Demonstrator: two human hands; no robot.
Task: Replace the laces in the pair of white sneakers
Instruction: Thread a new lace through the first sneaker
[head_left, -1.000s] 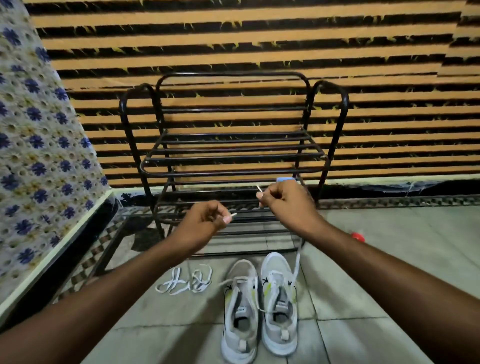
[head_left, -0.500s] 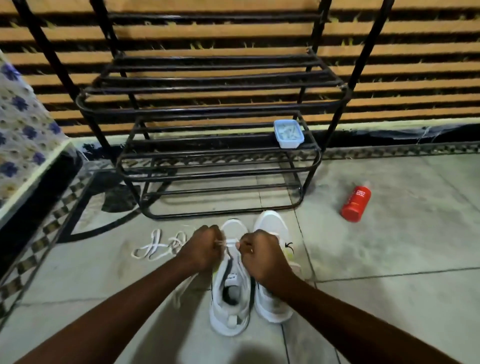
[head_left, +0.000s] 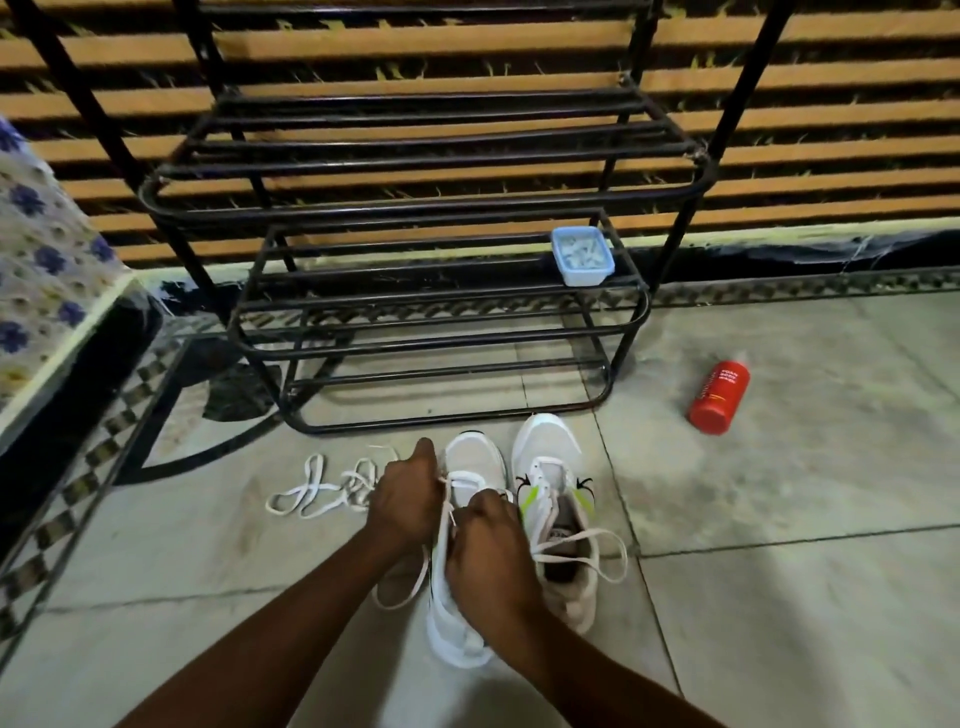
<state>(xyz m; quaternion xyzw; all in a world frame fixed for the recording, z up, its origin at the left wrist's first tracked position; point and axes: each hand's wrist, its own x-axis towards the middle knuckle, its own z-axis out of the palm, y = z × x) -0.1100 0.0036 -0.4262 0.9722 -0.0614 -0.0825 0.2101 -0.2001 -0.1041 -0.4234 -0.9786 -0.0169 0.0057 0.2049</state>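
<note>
Two white sneakers stand side by side on the floor (head_left: 779, 519), toes toward the rack (head_left: 415, 218). Over the left sneaker (head_left: 470, 462), the left hand (head_left: 405, 506) and right hand (head_left: 491, 545) each pinch its lace (head_left: 442, 525). The right sneaker (head_left: 550, 467) trails loose lace. Spare laces (head_left: 311, 491) lie at nine o'clock, a red bottle (head_left: 719, 392) at two, a tub (head_left: 582, 255) on the rack at twelve.

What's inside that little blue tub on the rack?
The blue tub on the black rack holds a heap of small pale pieces; they're too small to identify, and anything beneath them is covered.
</note>
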